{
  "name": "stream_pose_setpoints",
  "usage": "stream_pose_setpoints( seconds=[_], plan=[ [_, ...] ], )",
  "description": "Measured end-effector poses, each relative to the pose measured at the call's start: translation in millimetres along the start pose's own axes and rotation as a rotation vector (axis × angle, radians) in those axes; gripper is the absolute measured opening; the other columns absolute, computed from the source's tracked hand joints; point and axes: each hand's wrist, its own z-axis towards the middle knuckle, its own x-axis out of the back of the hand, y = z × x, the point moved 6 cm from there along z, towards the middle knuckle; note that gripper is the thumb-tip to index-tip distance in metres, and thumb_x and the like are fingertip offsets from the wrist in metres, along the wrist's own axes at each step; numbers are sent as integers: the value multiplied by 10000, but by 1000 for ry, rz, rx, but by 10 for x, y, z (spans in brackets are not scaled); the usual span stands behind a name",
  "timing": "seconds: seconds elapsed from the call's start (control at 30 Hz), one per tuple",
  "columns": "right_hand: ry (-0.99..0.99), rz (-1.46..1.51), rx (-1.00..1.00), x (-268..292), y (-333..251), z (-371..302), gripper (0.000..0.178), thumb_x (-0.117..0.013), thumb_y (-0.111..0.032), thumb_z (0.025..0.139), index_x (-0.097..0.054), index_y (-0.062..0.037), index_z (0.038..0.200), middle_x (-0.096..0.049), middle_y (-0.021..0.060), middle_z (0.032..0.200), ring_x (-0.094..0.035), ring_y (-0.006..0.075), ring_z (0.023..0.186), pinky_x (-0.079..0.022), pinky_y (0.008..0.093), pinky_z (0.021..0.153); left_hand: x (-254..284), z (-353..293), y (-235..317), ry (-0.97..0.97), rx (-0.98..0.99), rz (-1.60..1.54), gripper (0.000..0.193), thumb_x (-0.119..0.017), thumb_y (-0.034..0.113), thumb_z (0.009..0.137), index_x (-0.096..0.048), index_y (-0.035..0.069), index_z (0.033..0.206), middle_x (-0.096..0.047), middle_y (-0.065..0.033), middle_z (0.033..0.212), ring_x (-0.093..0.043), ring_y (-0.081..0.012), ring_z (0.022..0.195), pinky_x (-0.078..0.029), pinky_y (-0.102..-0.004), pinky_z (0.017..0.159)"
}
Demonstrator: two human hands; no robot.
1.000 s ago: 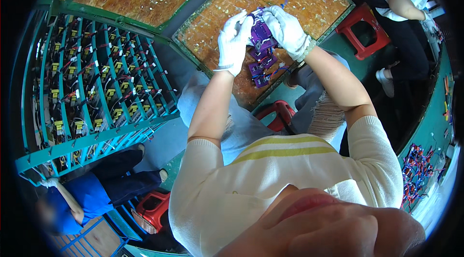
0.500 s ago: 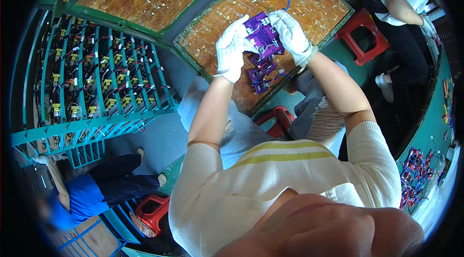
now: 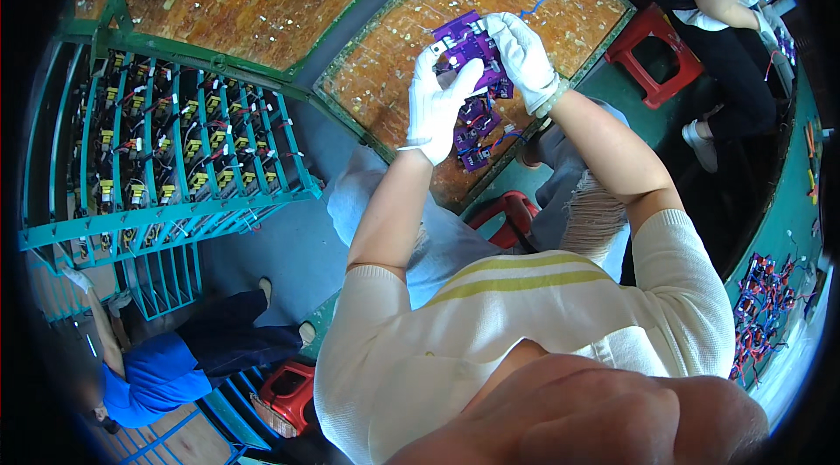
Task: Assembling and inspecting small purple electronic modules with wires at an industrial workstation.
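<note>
Currently a purple circuit board (image 3: pixel 473 47) sits between the two white-gloved hands, raised over the worn wooden tabletop (image 3: pixel 577 32). Its long axis runs aslant: the far end points forward and left, past the left fingertips, and the near end slants back toward the body, below the right fingers. Stepped in outline, it carries pale and silvery parts on its purple face. The left hand (image 3: pixel 434 102) grips its left side, thumb over the face; the right hand (image 3: pixel 524 61) pinches its right edge near the top. Just nearer the body, between the wrists, lie more purple boards (image 3: pixel 478 118) with wires; a blue wire (image 3: pixel 541 4) extends beyond the right hand.
</note>
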Motion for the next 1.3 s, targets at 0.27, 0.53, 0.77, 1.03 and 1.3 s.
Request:
stream_pose_setpoints(
  seconds=[0.27,0.53,0.77,1.03,1.3],
  plan=[
    [-150,-556,152,-62,-332,-244,341,-588,-272,834,-593,40,972,-616,180,869,-613,269,810,-493,321,727,117,-172,38,148,-121,9,470,-608,88,812,-389,32,1224,-497,-76,1137,-543,-150,952,-508,-333,769],
    [-125,58,-315,29,-110,-302,179,-455,-47,853,-602,-17,952,-566,-11,707,-434,42,512,-362,193,444,192,-205,-94,72,-176,-183,406,-541,84,850,-392,7,1220,-463,-111,1173,-555,-216,974,-529,-360,778],
    [-174,133,-402,101,-43,-308,185,-468,-53,862,-572,8,1002,-576,20,726,-463,85,516,-394,216,462,146,-207,-67,91,-131,-132,410,-543,63,844,-393,-11,1219,-493,-129,1130,-559,-217,959,-537,-353,763],
    [-144,-827,626,185,-768,-76,692,-742,-214,662,-416,-70,1255,-460,160,1235,-477,275,1099,-394,378,908,302,-46,-307,-238,-180,-167,364,-556,96,825,-450,13,1162,-541,-89,996,-555,-195,858,-505,-385,787],
    [-450,210,-442,-16,143,-560,305,-554,-126,840,-530,-29,1129,-595,51,995,-567,124,875,-457,255,771,-157,-507,98,-109,-355,395,205,-515,216,866,-585,64,985,-594,-76,845,-575,-174,740,-462,-268,692]
  ],
)
